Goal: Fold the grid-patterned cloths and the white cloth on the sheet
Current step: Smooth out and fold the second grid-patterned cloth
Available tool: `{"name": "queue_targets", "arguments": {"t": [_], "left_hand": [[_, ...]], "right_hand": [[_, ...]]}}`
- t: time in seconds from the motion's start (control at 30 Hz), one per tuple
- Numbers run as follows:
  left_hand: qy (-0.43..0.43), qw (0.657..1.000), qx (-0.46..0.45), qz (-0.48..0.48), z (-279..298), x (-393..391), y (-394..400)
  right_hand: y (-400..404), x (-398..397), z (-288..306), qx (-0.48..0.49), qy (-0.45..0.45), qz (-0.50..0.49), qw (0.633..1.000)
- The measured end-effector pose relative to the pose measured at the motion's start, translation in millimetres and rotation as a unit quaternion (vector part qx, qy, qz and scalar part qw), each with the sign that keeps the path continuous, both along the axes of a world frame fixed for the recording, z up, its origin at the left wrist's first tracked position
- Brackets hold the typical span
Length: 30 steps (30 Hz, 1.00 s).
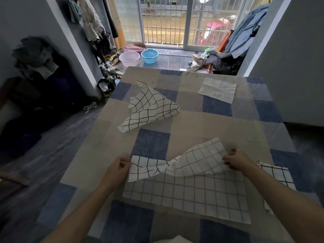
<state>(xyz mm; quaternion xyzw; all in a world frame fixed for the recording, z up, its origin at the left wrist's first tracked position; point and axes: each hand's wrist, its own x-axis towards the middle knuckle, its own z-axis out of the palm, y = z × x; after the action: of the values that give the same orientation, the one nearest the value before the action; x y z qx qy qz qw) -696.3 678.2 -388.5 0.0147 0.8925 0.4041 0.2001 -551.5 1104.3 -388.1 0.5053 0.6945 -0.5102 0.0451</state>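
A grid-patterned cloth (189, 193) lies near me on the blue-and-beige checked sheet (150, 142). Its far edge is lifted and twisted in the middle. My left hand (119, 168) pinches the left corner of that edge. My right hand (236, 159) pinches the right corner. A second grid cloth (150, 106) lies crumpled in the middle of the sheet. The white cloth (217, 90) lies flat at the far right. Another piece of grid cloth (278, 174) shows under my right forearm.
The sheet covers a bed whose left edge drops to a dark floor. Beyond its far end stand a pink basin (129, 58) and a blue basin (149, 55) by a barred glass door. Clothes pile up at the left and right walls.
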Motion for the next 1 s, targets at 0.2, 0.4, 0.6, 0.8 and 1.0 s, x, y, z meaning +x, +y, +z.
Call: {"name": "queue_targets", "arguments": {"t": [0.2,0.4,0.6,0.8,1.0], "left_hand": [[-0.094,0.991,0.033,0.085,16.4,13.6,12.5],[-0.197,0.978,-0.021,0.062,32.2,7.8,17.7],[-0.377,0.924,-0.042,-0.046,33.6,6.8,14.8],[-0.351,0.935,-0.001,-0.049,25.9,1.6,12.2],[-0.293,0.956,-0.002,-0.024,20.5,-6.3,6.0]], "right_hand": [[-8.1,-12.2,-4.3,0.082,-0.050,0.069,0.993],[-16.7,-36.2,10.9,0.255,-0.038,0.303,0.917],[-83.5,-64.4,23.5,0.263,0.016,0.586,0.766],[-102.5,-73.4,19.0,0.398,0.015,0.644,0.653],[-62.8,-45.9,31.5,0.407,-0.056,0.645,0.644]]}}
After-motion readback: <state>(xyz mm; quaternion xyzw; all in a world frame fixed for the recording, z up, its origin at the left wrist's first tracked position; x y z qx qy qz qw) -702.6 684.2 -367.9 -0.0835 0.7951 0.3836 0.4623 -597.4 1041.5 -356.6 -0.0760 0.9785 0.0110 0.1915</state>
